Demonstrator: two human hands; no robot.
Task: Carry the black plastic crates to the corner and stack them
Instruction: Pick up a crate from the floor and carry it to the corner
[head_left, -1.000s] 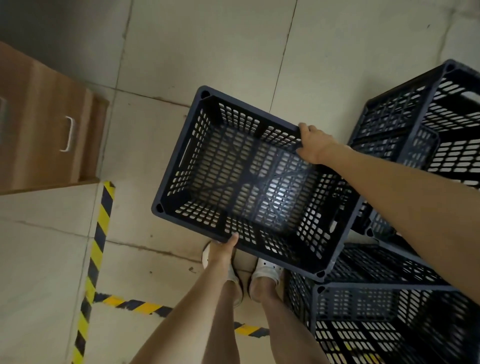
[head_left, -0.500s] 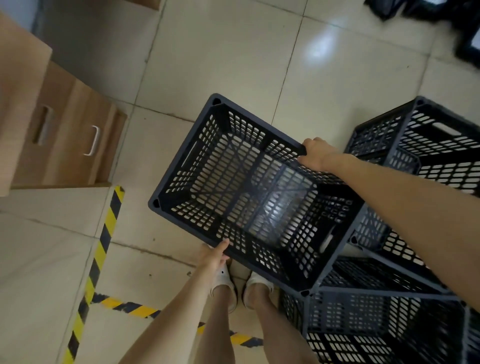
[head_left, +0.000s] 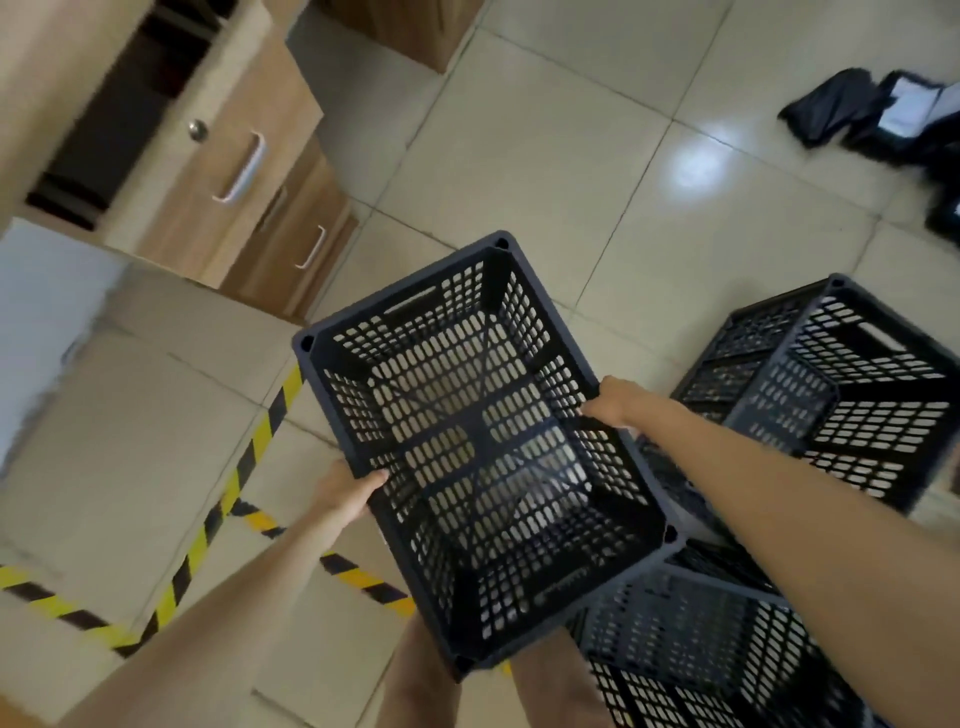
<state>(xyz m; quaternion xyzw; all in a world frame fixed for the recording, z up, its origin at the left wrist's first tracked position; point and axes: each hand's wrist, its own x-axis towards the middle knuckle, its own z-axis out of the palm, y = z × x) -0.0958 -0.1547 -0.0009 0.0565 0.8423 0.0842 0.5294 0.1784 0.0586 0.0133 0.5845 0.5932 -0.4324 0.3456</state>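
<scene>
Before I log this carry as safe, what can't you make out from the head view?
- Feet and the floor under the held crate: hidden by the crate and legs.
- Left hand and right hand fingers: curled over the rim, out of sight.
- Crate at the bottom right: cut off by the frame edge and covered by the right forearm.
- Wooden drawer unit and wall: motion-blurred.
- Dark items on the floor: too blurred to identify.
</scene>
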